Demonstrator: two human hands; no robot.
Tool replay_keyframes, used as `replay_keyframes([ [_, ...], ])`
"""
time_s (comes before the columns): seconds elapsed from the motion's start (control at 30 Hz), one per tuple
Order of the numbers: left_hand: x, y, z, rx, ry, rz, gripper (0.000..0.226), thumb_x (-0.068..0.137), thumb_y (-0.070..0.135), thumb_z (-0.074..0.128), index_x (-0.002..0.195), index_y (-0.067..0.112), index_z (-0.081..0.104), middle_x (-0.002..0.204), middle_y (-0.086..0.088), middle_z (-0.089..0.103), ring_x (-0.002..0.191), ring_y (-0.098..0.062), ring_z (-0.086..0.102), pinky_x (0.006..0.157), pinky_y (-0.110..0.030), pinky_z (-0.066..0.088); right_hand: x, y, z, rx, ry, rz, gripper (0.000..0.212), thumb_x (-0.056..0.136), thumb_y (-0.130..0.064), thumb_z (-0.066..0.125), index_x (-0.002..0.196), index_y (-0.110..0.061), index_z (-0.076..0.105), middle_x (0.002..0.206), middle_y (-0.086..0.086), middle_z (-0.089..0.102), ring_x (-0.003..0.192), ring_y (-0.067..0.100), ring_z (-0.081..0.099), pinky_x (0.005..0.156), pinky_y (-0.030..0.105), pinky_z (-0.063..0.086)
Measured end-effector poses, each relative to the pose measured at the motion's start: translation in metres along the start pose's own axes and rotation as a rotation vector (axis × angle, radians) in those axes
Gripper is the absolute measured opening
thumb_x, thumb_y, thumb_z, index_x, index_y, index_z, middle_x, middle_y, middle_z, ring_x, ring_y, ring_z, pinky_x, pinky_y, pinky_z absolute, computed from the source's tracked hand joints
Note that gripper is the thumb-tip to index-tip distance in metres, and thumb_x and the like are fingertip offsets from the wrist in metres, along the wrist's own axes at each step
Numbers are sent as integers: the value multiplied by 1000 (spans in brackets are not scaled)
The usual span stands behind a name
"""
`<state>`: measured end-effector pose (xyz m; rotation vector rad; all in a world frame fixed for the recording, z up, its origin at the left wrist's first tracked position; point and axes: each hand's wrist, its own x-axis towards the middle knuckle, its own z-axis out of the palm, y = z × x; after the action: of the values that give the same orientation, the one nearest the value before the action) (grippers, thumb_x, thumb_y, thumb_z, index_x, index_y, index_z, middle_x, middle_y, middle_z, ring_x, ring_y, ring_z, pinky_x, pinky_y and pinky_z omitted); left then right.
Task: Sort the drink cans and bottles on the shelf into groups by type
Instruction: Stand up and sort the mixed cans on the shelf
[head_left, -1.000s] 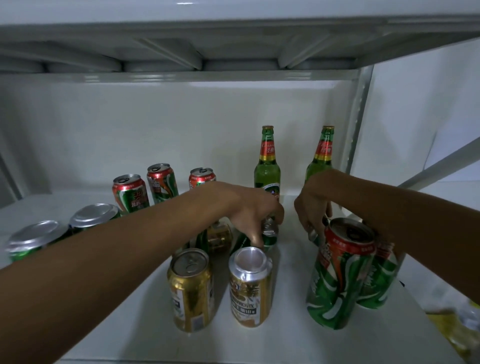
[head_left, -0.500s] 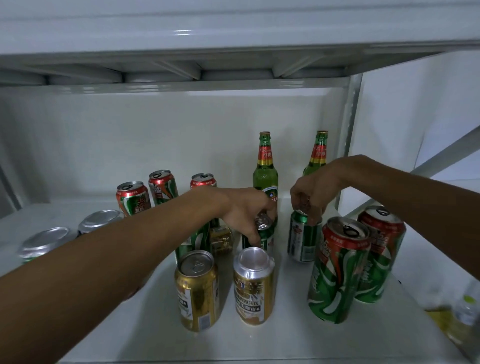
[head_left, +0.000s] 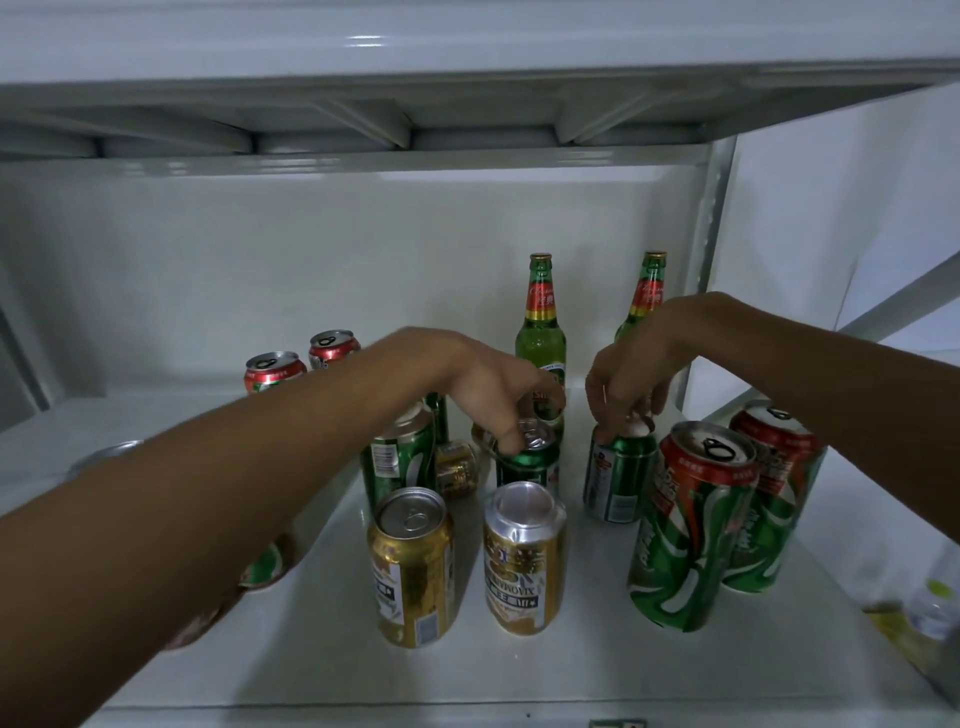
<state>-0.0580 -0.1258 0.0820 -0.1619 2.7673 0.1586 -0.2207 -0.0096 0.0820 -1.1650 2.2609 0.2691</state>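
Observation:
My left hand (head_left: 493, 395) grips the rim of a dark green can (head_left: 527, 465) from above, mid-shelf. My right hand (head_left: 626, 387) grips the top of another green can (head_left: 618, 478) just to its right. Two gold cans (head_left: 413, 569) (head_left: 524, 558) stand at the front. Two tall red-and-green cans (head_left: 691, 525) (head_left: 774, 499) stand at the right front. Two green bottles (head_left: 540, 322) (head_left: 647, 296) stand at the back. More red-and-green cans (head_left: 274, 370) (head_left: 332, 347) sit back left, and a green can (head_left: 397, 457) stands behind the gold ones. A small gold can (head_left: 457, 467) lies partly hidden.
The white shelf board (head_left: 597, 660) has an upper shelf (head_left: 467, 57) close overhead and a metal upright (head_left: 714, 218) at the back right. Silver-topped cans (head_left: 104, 457) peek out beyond my left forearm. Plastic bottles (head_left: 935, 603) stand outside at lower right.
Both hands have risen slightly with their grips kept on the two green cans. The right-hand can came into view from behind the tall cans and now stands beside the left-hand one.

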Motion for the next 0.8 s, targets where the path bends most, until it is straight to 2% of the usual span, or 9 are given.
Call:
replay_keyframes([
  [0.07, -6, -8, -12, -2, 33, -51, 74, 96, 21, 69, 158, 26, 30, 141, -6, 53, 123, -25, 57, 102, -44, 53, 4, -7, -2, 27, 60, -37, 38, 87, -51, 74, 106, -19, 72, 103, 0, 73, 98, 17, 69, 78, 29, 60],
  [0.13, -4, -16, -16, 71, 61, -107, 61, 98, 20, 65, 152, 26, 39, 140, -4, 53, 122, -23, 55, 105, -45, 50, 14, -16, -2, 20, 93, -76, 40, 96, -49, 63, 119, -17, 68, 113, -1, 70, 103, 15, 67, 87, 33, 58],
  [0.23, 10, -19, -2, 189, -60, -191, 57, 96, 22, 69, 149, 22, 47, 141, -4, 49, 117, -22, 51, 93, -38, 50, 33, -35, 2, -83, 26, -59, 38, 100, -35, 59, 133, -16, 59, 125, 5, 65, 111, 21, 65, 85, 34, 55],
  [0.3, 25, -22, 9, 252, -158, -242, 59, 96, 25, 71, 149, 17, 48, 149, -7, 46, 126, -27, 52, 81, -33, 49, 43, -47, 4, -149, -17, -44, 44, 100, -25, 61, 142, -20, 50, 130, 8, 61, 114, 25, 64, 88, 36, 55],
  [0.37, 36, -27, 13, 287, -191, -279, 60, 94, 29, 73, 148, 16, 51, 149, -9, 49, 130, -30, 53, 84, -34, 50, 49, -58, 4, -171, -30, -35, 46, 100, -23, 60, 144, -16, 48, 127, 10, 63, 115, 28, 65, 95, 39, 55],
  [0.43, 41, -34, 14, 301, -188, -299, 59, 91, 34, 75, 144, 19, 55, 142, -6, 55, 122, -26, 56, 84, -35, 48, 55, -68, 4, -169, -33, -17, 43, 101, -27, 59, 137, -5, 55, 126, 14, 67, 116, 30, 67, 100, 42, 55],
  [0.63, 50, -41, 27, 275, -232, -286, 45, 87, 44, 79, 120, 15, 69, 119, -6, 70, 86, -19, 66, 62, -29, 49, 70, -77, 7, -185, -54, 27, 48, 100, -33, 59, 121, 10, 65, 120, 22, 72, 114, 30, 70, 99, 42, 56],
  [0.73, 55, -41, 33, 344, -233, -277, 29, 88, 47, 77, 92, 22, 63, 94, 1, 66, 92, -22, 65, 77, -34, 54, 78, -74, 10, -179, -96, 54, 48, 99, -35, 61, 117, 10, 65, 116, 21, 71, 107, 29, 70, 99, 43, 56],
  [0.8, 57, -41, 33, 389, -241, -249, 29, 89, 47, 76, 87, 23, 59, 84, 4, 59, 95, -23, 63, 91, -40, 55, 83, -73, 13, -178, -97, 59, 50, 99, -34, 60, 121, 11, 62, 123, 23, 69, 102, 28, 68, 100, 43, 55],
])
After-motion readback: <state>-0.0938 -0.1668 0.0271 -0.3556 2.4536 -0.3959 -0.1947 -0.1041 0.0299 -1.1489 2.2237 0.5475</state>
